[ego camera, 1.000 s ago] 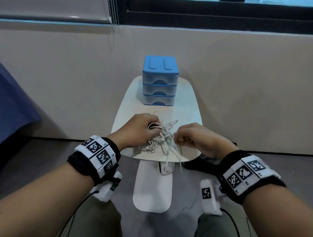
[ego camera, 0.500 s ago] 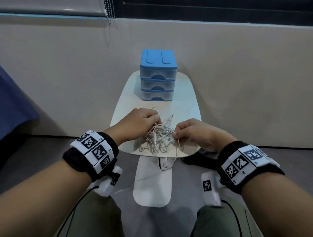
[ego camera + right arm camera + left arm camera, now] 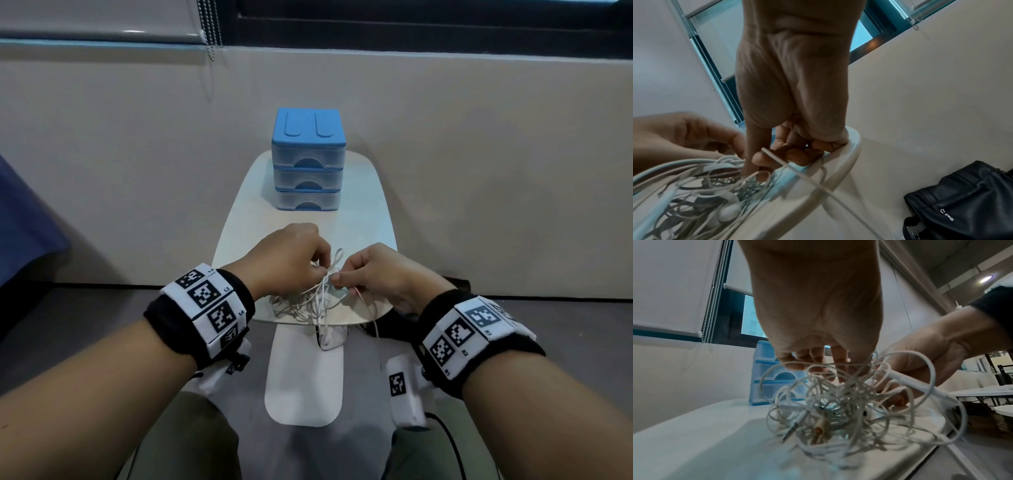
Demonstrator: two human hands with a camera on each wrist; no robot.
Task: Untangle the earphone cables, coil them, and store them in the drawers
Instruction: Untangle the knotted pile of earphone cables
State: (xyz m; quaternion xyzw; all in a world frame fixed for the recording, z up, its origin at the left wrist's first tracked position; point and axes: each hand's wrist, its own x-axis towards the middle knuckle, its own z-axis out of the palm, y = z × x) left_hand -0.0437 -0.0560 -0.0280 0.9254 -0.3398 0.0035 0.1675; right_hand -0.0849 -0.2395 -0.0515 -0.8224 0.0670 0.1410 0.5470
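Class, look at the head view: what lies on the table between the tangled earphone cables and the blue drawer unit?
Nothing: between the earphone cables and the drawer unit, the head view shows bare white table.

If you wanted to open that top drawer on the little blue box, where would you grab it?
Hook fingertips into the arched recess at the front centre of the top drawer, coming straight from the front: the drawer unit faces the person, and that cut-out looks like its only handle.

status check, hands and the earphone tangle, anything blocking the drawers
Left hand and right hand both pinch the earphone tangle. Tangle still knotted on the table. Drawers shut, path clear.
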